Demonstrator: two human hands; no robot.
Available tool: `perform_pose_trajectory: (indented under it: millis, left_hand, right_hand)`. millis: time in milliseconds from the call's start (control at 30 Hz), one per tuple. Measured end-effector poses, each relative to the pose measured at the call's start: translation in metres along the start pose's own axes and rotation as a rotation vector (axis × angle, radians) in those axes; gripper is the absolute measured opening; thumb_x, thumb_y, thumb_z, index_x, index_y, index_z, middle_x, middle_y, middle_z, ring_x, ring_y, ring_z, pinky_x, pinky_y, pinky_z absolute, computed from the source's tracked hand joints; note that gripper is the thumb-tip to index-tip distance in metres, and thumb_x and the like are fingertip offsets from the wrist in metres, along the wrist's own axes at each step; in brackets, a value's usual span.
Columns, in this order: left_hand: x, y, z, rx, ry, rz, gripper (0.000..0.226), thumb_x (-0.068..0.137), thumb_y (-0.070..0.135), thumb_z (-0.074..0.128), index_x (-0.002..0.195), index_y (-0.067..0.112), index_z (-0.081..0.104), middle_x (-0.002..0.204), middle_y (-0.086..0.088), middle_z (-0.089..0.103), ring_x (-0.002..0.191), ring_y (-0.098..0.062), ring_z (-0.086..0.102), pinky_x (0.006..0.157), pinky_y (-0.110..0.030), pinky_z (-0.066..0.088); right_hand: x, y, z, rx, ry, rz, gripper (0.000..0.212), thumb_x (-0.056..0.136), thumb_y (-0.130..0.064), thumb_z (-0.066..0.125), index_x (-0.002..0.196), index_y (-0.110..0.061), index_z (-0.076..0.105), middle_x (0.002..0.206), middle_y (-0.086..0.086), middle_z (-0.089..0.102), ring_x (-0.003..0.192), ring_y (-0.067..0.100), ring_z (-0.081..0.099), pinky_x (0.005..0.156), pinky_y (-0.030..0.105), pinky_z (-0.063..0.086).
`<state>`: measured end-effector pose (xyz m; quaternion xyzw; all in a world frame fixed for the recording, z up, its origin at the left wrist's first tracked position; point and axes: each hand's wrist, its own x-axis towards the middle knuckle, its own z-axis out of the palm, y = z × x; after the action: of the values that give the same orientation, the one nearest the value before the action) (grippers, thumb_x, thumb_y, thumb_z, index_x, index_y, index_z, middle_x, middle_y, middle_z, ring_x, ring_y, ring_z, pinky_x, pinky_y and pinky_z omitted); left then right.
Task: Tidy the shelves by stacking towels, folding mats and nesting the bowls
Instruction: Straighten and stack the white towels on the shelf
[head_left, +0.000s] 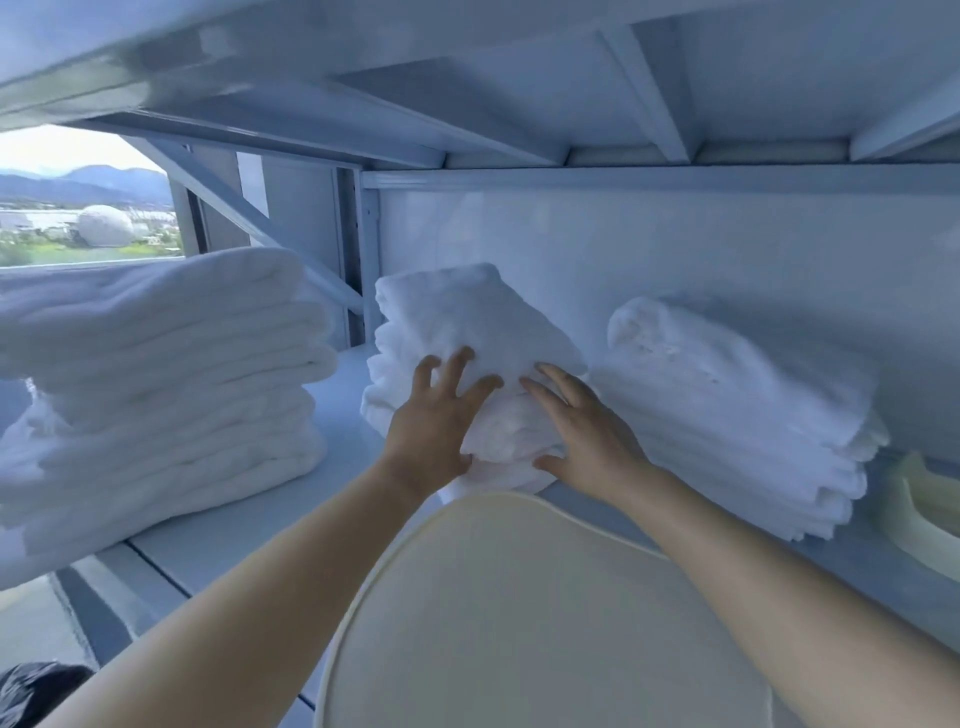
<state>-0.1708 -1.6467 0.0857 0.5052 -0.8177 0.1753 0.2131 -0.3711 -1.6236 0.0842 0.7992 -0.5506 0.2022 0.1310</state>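
A stack of small white folded towels (467, 322) stands in the middle of the white shelf (343, 415). My left hand (436, 421) lies on its front left side, fingers spread and straight, thumb under the front fold. My right hand (582, 431) presses the front right side with straight fingers, thumb at the lower edge. A second stack of fluffy white towels (737, 415) sits to the right. A tall pile of larger white towels (156, 384) fills the left. A cream mat (519, 613) lies on the shelf front, under my forearms.
The underside of the upper shelf (519, 78) hangs low overhead. A cream curved object (919, 519) sits at the far right edge. A diagonal brace (260, 223) and a window (78, 208) are at the back left. A dark object (36, 691) shows at the bottom left corner.
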Motion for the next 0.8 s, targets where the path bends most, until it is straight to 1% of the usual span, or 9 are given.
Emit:
perform_pose_trajectory:
  millis: [100, 300, 367, 467, 500, 567, 600, 700, 800]
  left_hand:
    - [0.002, -0.013, -0.001, -0.064, 0.012, 0.01, 0.084, 0.06, 0.025, 0.078, 0.132, 0.038, 0.036, 0.146, 0.002, 0.017, 0.129, -0.03, 0.022, 0.061, -0.039, 0.056]
    - [0.0, -0.041, 0.001, -0.136, 0.031, -0.051, 0.078, 0.06, 0.014, 0.076, 0.124, 0.037, 0.038, 0.144, 0.007, 0.016, 0.125, -0.024, 0.03, 0.051, -0.03, 0.047]
    - [-0.001, -0.043, 0.001, -0.172, 0.035, -0.055, 0.078, 0.058, 0.024, 0.078, 0.124, 0.037, 0.038, 0.143, 0.007, 0.015, 0.126, -0.024, 0.028, 0.055, -0.03, 0.046]
    - [0.0, -0.031, 0.001, -0.2, 0.037, -0.064, 0.082, 0.054, 0.046, 0.079, 0.123, 0.032, 0.037, 0.148, 0.005, 0.01, 0.135, -0.027, 0.016, 0.071, -0.033, 0.046]
    - [0.001, -0.025, 0.002, -0.195, 0.033, -0.072, 0.085, 0.053, 0.048, 0.079, 0.124, 0.029, 0.037, 0.151, 0.004, 0.007, 0.138, -0.03, 0.011, 0.079, -0.037, 0.046]
    - [0.002, -0.018, 0.005, -0.167, 0.025, -0.073, 0.091, 0.052, 0.045, 0.081, 0.128, 0.025, 0.034, 0.154, 0.003, 0.004, 0.139, -0.035, 0.005, 0.094, -0.043, 0.044]
    - [0.004, -0.016, 0.006, -0.158, 0.02, -0.072, 0.095, 0.053, 0.041, 0.082, 0.132, 0.025, 0.031, 0.154, 0.003, 0.004, 0.138, -0.037, 0.005, 0.097, -0.045, 0.043]
    - [0.005, -0.015, 0.005, -0.168, -0.006, -0.099, 0.109, 0.055, 0.033, 0.082, 0.143, 0.029, 0.018, 0.152, 0.001, 0.009, 0.134, -0.039, 0.012, 0.097, -0.047, 0.042]
    - [0.007, -0.017, 0.005, -0.151, -0.011, -0.121, 0.115, 0.057, 0.03, 0.081, 0.146, 0.033, 0.009, 0.149, 0.002, 0.012, 0.13, -0.037, 0.016, 0.088, -0.043, 0.048]
  right_hand:
    - [0.007, 0.0, 0.003, -0.064, 0.054, -0.027, 0.086, 0.075, -0.027, 0.072, 0.144, -0.021, 0.021, 0.154, -0.001, 0.013, 0.137, 0.021, 0.025, 0.097, 0.038, 0.04]
    - [0.025, -0.014, 0.005, -0.063, 0.083, -0.15, 0.078, 0.075, -0.025, 0.071, 0.142, -0.019, 0.031, 0.151, 0.001, 0.024, 0.134, 0.024, 0.029, 0.099, 0.038, 0.038]
    - [0.027, -0.015, 0.006, -0.086, 0.091, -0.182, 0.08, 0.074, -0.029, 0.072, 0.142, -0.022, 0.03, 0.151, 0.0, 0.024, 0.134, 0.025, 0.025, 0.101, 0.039, 0.037]
    - [0.029, -0.01, 0.007, -0.105, 0.084, -0.184, 0.087, 0.071, -0.036, 0.075, 0.143, -0.027, 0.027, 0.153, -0.002, 0.017, 0.137, 0.027, 0.015, 0.106, 0.042, 0.031]
    - [0.03, -0.008, 0.009, -0.096, 0.064, -0.168, 0.091, 0.07, -0.037, 0.076, 0.144, -0.028, 0.024, 0.154, -0.003, 0.013, 0.139, 0.028, 0.011, 0.108, 0.043, 0.029]
    - [0.033, -0.005, 0.012, -0.053, 0.018, -0.136, 0.097, 0.069, -0.037, 0.077, 0.145, -0.032, 0.017, 0.156, -0.006, 0.005, 0.142, 0.029, 0.005, 0.111, 0.043, 0.025]
    - [0.036, -0.004, 0.013, -0.03, 0.012, -0.127, 0.099, 0.068, -0.035, 0.078, 0.146, -0.034, 0.016, 0.156, -0.007, 0.003, 0.142, 0.029, 0.004, 0.111, 0.043, 0.027]
    - [0.038, -0.003, 0.016, -0.023, 0.046, -0.131, 0.101, 0.065, -0.032, 0.08, 0.145, -0.037, 0.019, 0.156, -0.006, 0.007, 0.141, 0.03, 0.009, 0.105, 0.045, 0.037]
    - [0.037, -0.001, 0.023, -0.025, 0.055, -0.12, 0.105, 0.063, -0.032, 0.08, 0.145, -0.04, 0.015, 0.157, -0.004, 0.001, 0.142, 0.028, 0.006, 0.103, 0.044, 0.038]
